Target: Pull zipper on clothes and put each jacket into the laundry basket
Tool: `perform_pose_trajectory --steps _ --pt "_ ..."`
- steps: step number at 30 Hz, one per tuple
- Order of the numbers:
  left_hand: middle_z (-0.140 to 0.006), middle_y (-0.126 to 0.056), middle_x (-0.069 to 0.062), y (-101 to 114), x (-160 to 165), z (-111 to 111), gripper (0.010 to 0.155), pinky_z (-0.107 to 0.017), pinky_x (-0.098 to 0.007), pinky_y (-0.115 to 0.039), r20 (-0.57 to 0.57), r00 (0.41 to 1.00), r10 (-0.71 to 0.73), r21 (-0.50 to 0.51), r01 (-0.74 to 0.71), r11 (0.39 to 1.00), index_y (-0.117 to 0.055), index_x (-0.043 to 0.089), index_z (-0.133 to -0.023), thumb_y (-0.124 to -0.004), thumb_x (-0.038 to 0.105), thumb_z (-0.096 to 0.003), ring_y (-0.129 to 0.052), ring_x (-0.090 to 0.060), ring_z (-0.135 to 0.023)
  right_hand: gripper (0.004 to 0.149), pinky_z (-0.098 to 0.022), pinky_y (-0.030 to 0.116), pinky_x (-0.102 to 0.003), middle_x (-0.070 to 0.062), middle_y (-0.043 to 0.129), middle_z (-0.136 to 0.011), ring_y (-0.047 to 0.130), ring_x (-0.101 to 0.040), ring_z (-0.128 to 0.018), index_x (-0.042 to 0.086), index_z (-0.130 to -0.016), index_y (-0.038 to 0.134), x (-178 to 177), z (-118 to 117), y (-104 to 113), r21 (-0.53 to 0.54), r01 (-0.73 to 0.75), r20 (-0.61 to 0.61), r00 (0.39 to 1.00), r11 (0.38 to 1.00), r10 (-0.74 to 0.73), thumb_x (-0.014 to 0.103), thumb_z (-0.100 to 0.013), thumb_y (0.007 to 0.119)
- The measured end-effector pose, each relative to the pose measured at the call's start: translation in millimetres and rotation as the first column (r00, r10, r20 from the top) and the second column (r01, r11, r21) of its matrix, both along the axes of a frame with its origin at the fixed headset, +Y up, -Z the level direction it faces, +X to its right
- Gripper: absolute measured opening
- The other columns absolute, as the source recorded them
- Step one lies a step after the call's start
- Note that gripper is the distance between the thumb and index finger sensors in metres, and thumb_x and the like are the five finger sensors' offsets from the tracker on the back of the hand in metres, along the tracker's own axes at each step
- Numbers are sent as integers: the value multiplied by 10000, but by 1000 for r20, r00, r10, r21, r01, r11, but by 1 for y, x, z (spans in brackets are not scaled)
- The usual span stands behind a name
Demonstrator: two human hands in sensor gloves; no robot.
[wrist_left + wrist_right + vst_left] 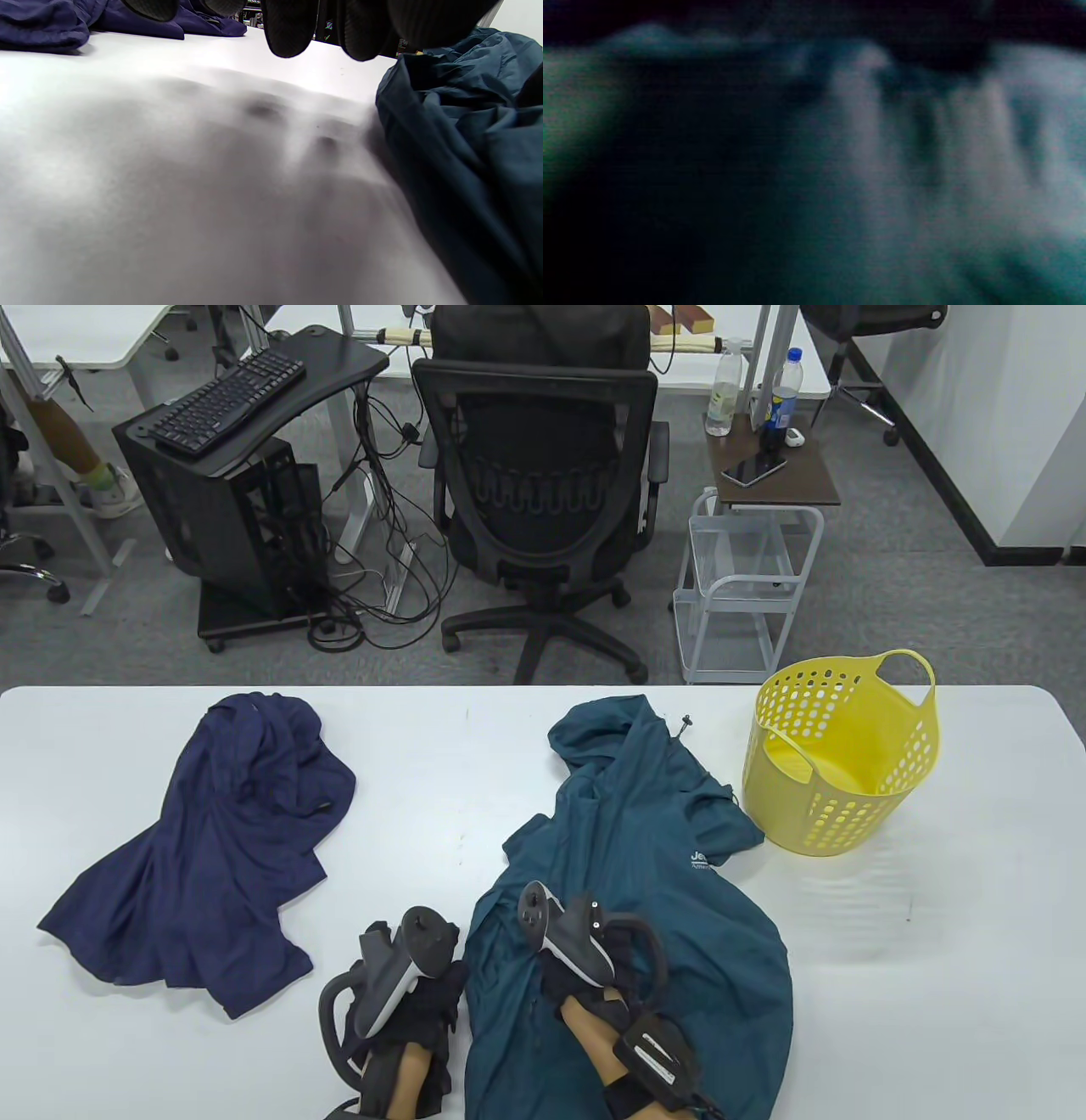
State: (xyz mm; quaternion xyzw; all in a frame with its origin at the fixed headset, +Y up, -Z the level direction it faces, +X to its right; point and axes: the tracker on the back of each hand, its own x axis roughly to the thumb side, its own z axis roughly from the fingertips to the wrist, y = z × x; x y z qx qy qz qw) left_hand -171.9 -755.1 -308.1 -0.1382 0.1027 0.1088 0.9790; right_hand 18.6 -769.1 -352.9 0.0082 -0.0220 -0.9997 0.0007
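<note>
Two jackets lie loose on a white table, a yellow basket stands at the right, and both gloved hands are low at the near edge.

The navy jacket lies crumpled at the left, well apart from the hands. The left hand hangs just above bare table beside the teal jacket's left edge; in the left wrist view its fingertips point down, loosely bent, clear of the table and holding nothing. The teal jacket is spread from the near edge up toward the basket, its hood at the far end. The right hand lies on the teal jacket's lower part; whether its fingers grip the cloth I cannot tell, since the tracker hides them and the right wrist view is a dark teal blur. The basket stands upright just beside the jacket's right shoulder.
</note>
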Motion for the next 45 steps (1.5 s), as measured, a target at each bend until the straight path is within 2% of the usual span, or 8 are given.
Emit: perform_pose_trajectory --steps 12,16,19,23,27,35,41,45 --pt "-1193 -447 85 -16 25 -10 853 -742 -598 -467 38 999 7 14 -7 1000 -279 410 -1061 -657 684 -347 -314 -343 -1098 396 -671 644 -564 108 922 -701 956 -183 -570 391 -838 789 57 31 44 -74 522 -193 829 850 -525 390 -443 825" --pt "-1168 -527 110 -17 27 -12 677 -741 -592 -493 41 998 42 24 -43 999 -562 499 -987 -775 598 -353 -378 -324 -1097 392 -675 626 -591 93 925 -720 953 -197 -600 392 -831 813 76 33 40 -243 605 -270 709 758 -652 378 -441 848" --pt "-1106 -688 123 -12 23 -11 447 -720 -564 -581 -5 1000 -2 125 3 992 -709 530 -830 -762 516 -387 -535 -298 -1072 380 -683 612 -596 77 936 -717 956 -212 -605 384 -816 852 75 32 29 -254 476 -243 812 842 -531 380 -438 890" --pt "-989 -849 150 1 8 -4 453 -671 -512 -707 -71 991 116 264 -94 960 -645 507 -844 -717 497 -397 -853 -214 -940 377 -690 618 -565 97 939 -710 958 -191 -608 401 -803 866 66 29 9 -213 241 -191 940 947 -282 406 -427 898" --pt "-720 -1022 240 5 -3 0 460 -604 -462 -801 -58 964 261 289 -234 928 -646 443 -851 -718 471 -397 -1069 -86 -680 407 -686 613 -566 57 885 -864 911 -242 -727 372 -874 842 60 31 11 -185 246 -149 950 951 -275 444 -474 837" --pt "-402 -938 238 12 31 4 474 -622 -511 -755 153 953 262 257 -294 921 -627 435 -864 -628 522 -398 -998 -69 -520 944 -725 460 -672 -61 365 -1221 438 -426 -1076 246 -1127 365 37 45 23 -107 331 -234 908 938 -347 679 -413 803" --pt "-330 -913 202 18 59 15 591 -595 -541 -757 276 953 126 252 -199 947 -680 396 -842 -747 627 -303 -975 -107 -452 512 -693 601 -607 88 900 -952 889 -269 -859 371 -971 753 32 45 10 1 243 -196 951 970 -238 460 -473 831" --pt "-379 -884 237 23 59 14 709 -604 -521 -758 234 961 -147 307 71 949 -641 414 -864 -847 662 -232 -956 -78 -489 427 -684 619 -596 97 948 -894 923 -259 -814 393 -909 832 44 42 8 14 260 -167 953 966 -254 446 -485 816"
